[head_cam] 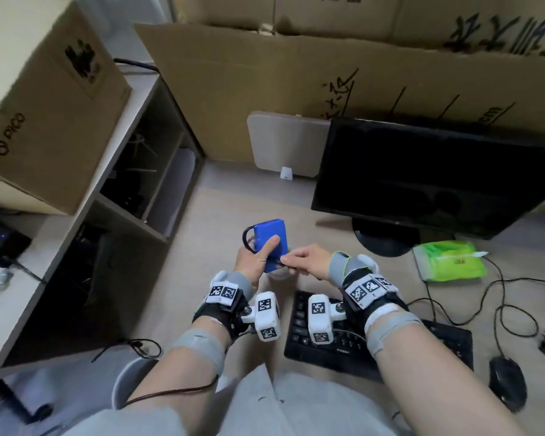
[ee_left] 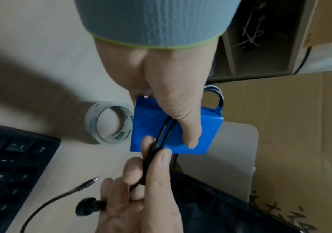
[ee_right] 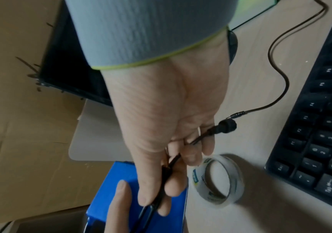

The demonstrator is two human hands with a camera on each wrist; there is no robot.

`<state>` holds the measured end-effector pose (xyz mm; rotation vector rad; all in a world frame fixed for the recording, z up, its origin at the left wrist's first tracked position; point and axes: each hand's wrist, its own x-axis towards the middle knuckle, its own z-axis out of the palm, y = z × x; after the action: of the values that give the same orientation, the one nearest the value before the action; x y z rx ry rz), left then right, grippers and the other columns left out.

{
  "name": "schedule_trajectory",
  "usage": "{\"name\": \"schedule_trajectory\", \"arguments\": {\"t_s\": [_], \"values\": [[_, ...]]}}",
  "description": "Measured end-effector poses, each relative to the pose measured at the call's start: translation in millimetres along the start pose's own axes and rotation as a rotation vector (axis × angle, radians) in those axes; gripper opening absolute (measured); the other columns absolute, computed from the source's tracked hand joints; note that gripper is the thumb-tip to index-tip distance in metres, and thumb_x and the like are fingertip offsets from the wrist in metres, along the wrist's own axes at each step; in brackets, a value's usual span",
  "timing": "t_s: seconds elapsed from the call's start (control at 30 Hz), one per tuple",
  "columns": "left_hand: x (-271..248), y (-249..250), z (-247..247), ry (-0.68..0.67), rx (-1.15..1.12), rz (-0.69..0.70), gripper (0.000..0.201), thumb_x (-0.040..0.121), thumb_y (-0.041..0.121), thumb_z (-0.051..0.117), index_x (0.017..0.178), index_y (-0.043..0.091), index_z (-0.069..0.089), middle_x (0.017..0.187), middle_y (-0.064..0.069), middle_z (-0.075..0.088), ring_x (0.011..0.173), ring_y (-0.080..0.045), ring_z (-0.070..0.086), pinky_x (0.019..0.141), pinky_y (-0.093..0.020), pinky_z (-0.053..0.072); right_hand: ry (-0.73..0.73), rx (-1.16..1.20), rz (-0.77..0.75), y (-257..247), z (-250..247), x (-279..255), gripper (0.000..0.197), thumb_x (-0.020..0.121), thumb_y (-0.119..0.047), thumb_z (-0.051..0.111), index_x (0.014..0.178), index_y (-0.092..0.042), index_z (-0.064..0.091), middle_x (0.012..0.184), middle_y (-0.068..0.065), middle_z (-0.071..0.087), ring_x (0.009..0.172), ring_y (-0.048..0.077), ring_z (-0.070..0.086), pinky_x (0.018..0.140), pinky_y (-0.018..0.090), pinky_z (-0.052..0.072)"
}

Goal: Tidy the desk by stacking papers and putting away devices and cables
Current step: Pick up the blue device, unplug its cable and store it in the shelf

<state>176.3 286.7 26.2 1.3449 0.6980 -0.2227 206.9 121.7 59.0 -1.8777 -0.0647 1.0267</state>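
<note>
**While Gripping Blue Pack, Pinches Its Black Cable**

While holding the blue battery pack point(head_cam: 271, 240) in the air above the desk point(head_cam: 221, 209), wraps the left hand point(head_cam: 255, 259) round it, thumb laid flat across the broad blue face and fingers curled behind. Keeps the pack between the shelf unit point(head_cam: 139, 171) and the monitor point(head_cam: 422, 177), near a roll of clear tape point(ee_left: 109, 123) lying on the desktop. Traps a doubled run of the black cable point(ee_left: 162, 134) under the left thumb, against the blue face. Shows a short loop of it sticking out past the pack's far corner.

Pinches that same cable with the right hand point(head_cam: 306, 259), thumb and forefinger closed on it just at the pack's near edge. Trails the rest through the curled right fingers, ending in a round black plug point(ee_right: 228, 125) poking out by the little finger.

Elsewhere on the desk:
- black keyboard point(head_cam: 328, 344) beneath the right wrist
- black mouse point(head_cam: 507, 385) near its right end
- green packet point(head_cam: 450, 261) beside the monitor's foot
- thin loose lead point(ee_right: 281, 75) with a barrel tip, lying beside the keyboard, apart from the right hand

Above the shelf unit, a cardboard box point(head_cam: 44, 99). Behind the monitor, a large cardboard sheet point(head_cam: 265, 83) standing upright.
</note>
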Motion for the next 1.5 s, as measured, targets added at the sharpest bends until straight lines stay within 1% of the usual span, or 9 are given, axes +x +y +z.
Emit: {"name": "schedule_trajectory", "arguments": {"t_s": [0.3, 0.5, 0.73, 0.9, 1.03, 1.13, 1.3, 1.4, 1.5], "values": [[54, -29, -1, -0.014, 0.208, -0.060, 0.040, 0.070, -0.015, 0.077, 0.097, 0.011, 0.063, 0.090, -0.006, 0.069, 0.077, -0.014, 0.064, 0.076, -0.024, 0.055, 0.194, 0.062, 0.196, 52, -6, 51, 0.028, 0.085, -0.028, 0.072, 0.060, -0.021, 0.062, 0.065, -0.001, 0.060, 0.062, 0.012, 0.049, 0.067, 0.024, 0.043], [63, -39, -10, -0.100, 0.391, -0.037, 0.047, 0.067, -0.023, 0.067, 0.089, 0.018, 0.064, 0.093, -0.005, 0.070, 0.081, -0.015, 0.065, 0.081, -0.023, 0.053, 0.288, -0.074, 0.240, 74, -2, 80, 0.023, 0.052, -0.054, 0.075, 0.070, -0.040, 0.070, 0.079, -0.016, 0.074, 0.083, 0.007, 0.070, 0.087, 0.028, 0.051], [59, -45, -17, -0.103, 0.349, -0.063, 0.035, 0.073, 0.021, 0.079, 0.106, 0.022, 0.068, 0.107, -0.007, 0.072, 0.097, -0.018, 0.067, 0.094, -0.033, 0.052, 0.313, 0.002, 0.238, 75, 3, 90, 0.035, 0.073, -0.008, 0.079, 0.097, -0.024, 0.060, 0.086, -0.004, 0.063, 0.069, 0.005, 0.056, 0.082, 0.025, 0.047], [58, -43, -12, -0.047, 0.227, -0.187, 0.037, 0.081, 0.056, 0.067, 0.105, 0.026, 0.069, 0.109, 0.002, 0.071, 0.102, -0.016, 0.065, 0.099, -0.039, 0.050, 0.303, 0.276, 0.255, 83, 21, 108, 0.054, 0.074, 0.006, 0.065, 0.122, -0.019, 0.060, 0.105, -0.002, 0.064, 0.109, 0.024, 0.064, 0.098, 0.045, 0.052], [60, -52, -10, 0.022, 0.175, -0.258, 0.031, 0.077, 0.060, 0.067, 0.098, 0.037, 0.068, 0.092, 0.004, 0.066, 0.091, -0.019, 0.061, 0.093, -0.048, 0.050, 0.468, 0.151, 0.150, 86, 19, 101, 0.051, 0.073, 0.002, 0.057, 0.108, -0.035, 0.065, 0.121, -0.005, 0.061, 0.105, 0.011, 0.063, 0.100, 0.029, 0.047], [56, -54, -7, 0.039, 0.072, -0.359, 0.054, 0.072, 0.060, 0.073, 0.117, 0.033, 0.060, 0.116, -0.007, 0.061, 0.100, -0.026, 0.062, 0.081, -0.051, 0.058, 0.655, -0.051, 0.241, 92, 6, 79, 0.049, 0.075, -0.008, 0.062, 0.118, -0.031, 0.060, 0.124, -0.006, 0.054, 0.111, 0.015, 0.057, 0.104, 0.034, 0.042], [59, -55, -6, 0.051, 0.034, -0.442, 0.057, 0.066, 0.064, 0.075, 0.109, 0.028, 0.065, 0.107, -0.006, 0.061, 0.085, -0.027, 0.064, 0.073, -0.044, 0.058, 0.305, 0.332, 0.528, 100, 18, 78, 0.023, 0.083, -0.027, 0.066, 0.101, -0.018, 0.056, 0.080, 0.010, 0.058, 0.060, 0.023, 0.056, 0.060, 0.032, 0.058], [60, -55, -7, 0.043, 0.026, -0.441, 0.041, 0.077, 0.055, 0.073, 0.106, 0.026, 0.068, 0.097, -0.006, 0.065, 0.084, -0.026, 0.066, 0.070, -0.037, 0.059, 0.313, 0.332, 0.399, 90, 29, 84, 0.026, 0.082, -0.032, 0.068, 0.105, -0.026, 0.055, 0.101, 0.007, 0.058, 0.076, 0.019, 0.059, 0.061, 0.021, 0.054], [57, -54, -11, 0.040, -0.010, -0.471, 0.052, 0.067, 0.056, 0.078, 0.107, 0.024, 0.071, 0.102, -0.007, 0.069, 0.096, -0.027, 0.070, 0.071, -0.039, 0.058, 0.278, 0.415, 0.347, 87, 37, 98, 0.051, 0.088, -0.014, 0.058, 0.132, -0.039, 0.050, 0.121, -0.005, 0.062, 0.103, 0.025, 0.063, 0.062, 0.043, 0.062]]}}
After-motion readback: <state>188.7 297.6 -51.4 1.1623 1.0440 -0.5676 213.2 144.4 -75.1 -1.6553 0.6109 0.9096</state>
